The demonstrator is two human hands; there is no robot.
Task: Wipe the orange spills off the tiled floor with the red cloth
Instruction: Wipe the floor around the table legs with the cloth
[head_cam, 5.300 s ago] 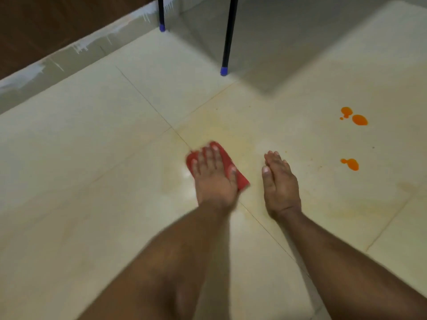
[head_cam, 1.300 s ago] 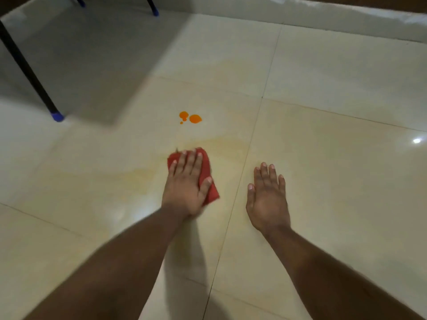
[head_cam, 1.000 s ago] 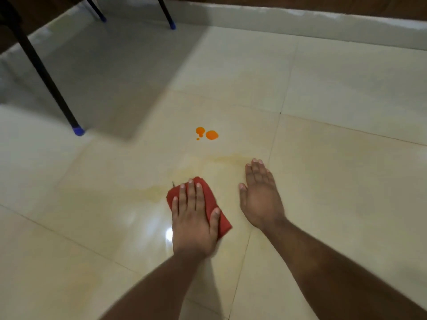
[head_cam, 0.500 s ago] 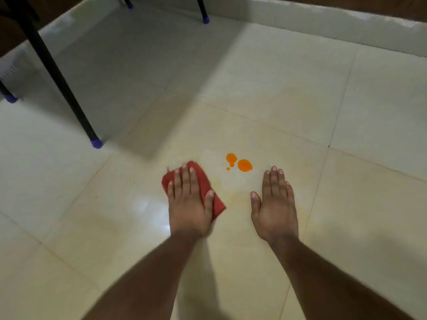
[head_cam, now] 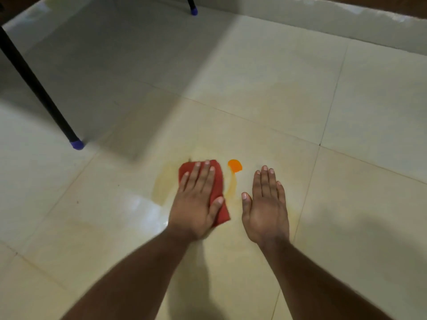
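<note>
Your left hand [head_cam: 196, 202] lies flat, fingers spread, pressing the red cloth [head_cam: 215, 181] onto the tiled floor [head_cam: 277, 88] — it grips nothing. Just right of the cloth sits an orange spill [head_cam: 235, 165] with a faint smear trailing toward you. Your right hand [head_cam: 265, 209] rests open and empty on the tile — palm down, beside the smear.

A folded red cloth [head_cam: 217, 188] lies flat on the pale tiled floor [head_cam: 254, 72], just left of an orange spill [head_cam: 235, 165] with a faint smear trailing from it.

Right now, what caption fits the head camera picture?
Left hand presses red cloth beside the last orange spill; right hand braces flat.
</note>
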